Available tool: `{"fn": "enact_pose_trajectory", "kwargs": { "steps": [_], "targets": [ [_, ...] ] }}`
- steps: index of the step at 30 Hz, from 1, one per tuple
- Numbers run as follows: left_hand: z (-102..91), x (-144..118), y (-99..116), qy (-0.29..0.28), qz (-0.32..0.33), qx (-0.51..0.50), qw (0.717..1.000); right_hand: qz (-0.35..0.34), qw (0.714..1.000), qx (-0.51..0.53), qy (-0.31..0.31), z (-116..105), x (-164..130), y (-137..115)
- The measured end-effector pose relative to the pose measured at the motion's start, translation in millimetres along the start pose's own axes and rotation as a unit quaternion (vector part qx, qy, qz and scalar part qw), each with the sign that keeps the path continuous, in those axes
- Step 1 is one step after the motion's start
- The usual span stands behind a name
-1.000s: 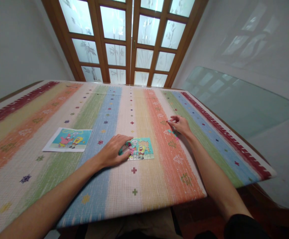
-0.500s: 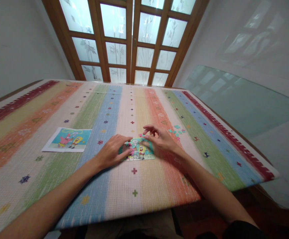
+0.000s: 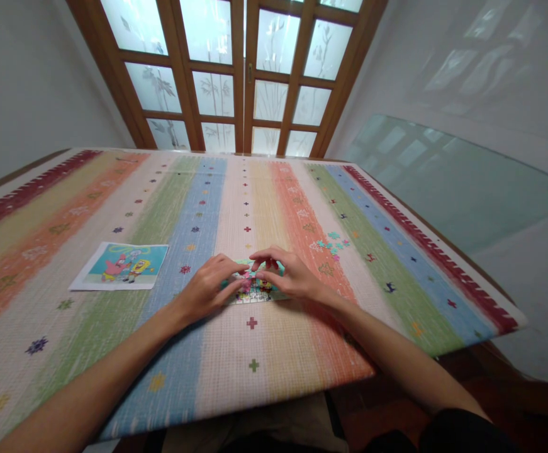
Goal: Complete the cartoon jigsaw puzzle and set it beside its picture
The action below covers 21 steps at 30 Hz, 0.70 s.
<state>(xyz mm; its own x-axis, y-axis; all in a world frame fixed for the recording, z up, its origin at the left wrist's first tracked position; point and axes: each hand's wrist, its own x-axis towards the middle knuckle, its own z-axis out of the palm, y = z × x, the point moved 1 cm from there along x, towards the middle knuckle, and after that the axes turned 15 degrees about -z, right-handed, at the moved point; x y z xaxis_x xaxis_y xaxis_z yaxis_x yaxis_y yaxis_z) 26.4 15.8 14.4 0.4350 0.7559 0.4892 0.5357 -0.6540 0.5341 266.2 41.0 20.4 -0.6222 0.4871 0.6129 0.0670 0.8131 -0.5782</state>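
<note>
A small cartoon jigsaw puzzle (image 3: 256, 292) lies on the striped cloth near the table's front, mostly covered by both hands. My left hand (image 3: 206, 288) rests on its left part and holds it down, thumb and fingers pointing right. My right hand (image 3: 287, 275) lies over its right part, with the fingertips pinched on a small puzzle piece (image 3: 255, 261) at the puzzle's top edge. The fingertips of both hands nearly meet there. Several loose teal and pink pieces (image 3: 332, 243) lie to the right, beyond my right hand.
A printed reference picture (image 3: 121, 266) of the same cartoon lies to the left on the striped tablecloth (image 3: 113, 352). Wooden glazed doors (image 3: 236, 75) stand behind the table. A glass tabletop (image 3: 457, 189) is at the right. The cloth's front edge is close to my body.
My right hand came back from the loose pieces at the right and now sits on the puzzle beside my left hand. The left hand stayed on the puzzle.
</note>
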Motion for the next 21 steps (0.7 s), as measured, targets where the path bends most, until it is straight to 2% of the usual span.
{"fn": "enact_pose_trajectory", "kwargs": {
  "steps": [9, 21],
  "targets": [
    [-11.2, 2, -3, -0.028, -0.035, -0.003, 0.999, 0.039, 0.998, -0.042, 0.015, 3, 0, -1],
    [-17.3, 0, -4, -0.064, -0.087, -0.015, 0.994, 0.023, 0.997, -0.072, -0.016, -5, -4, -1]
  ]
}}
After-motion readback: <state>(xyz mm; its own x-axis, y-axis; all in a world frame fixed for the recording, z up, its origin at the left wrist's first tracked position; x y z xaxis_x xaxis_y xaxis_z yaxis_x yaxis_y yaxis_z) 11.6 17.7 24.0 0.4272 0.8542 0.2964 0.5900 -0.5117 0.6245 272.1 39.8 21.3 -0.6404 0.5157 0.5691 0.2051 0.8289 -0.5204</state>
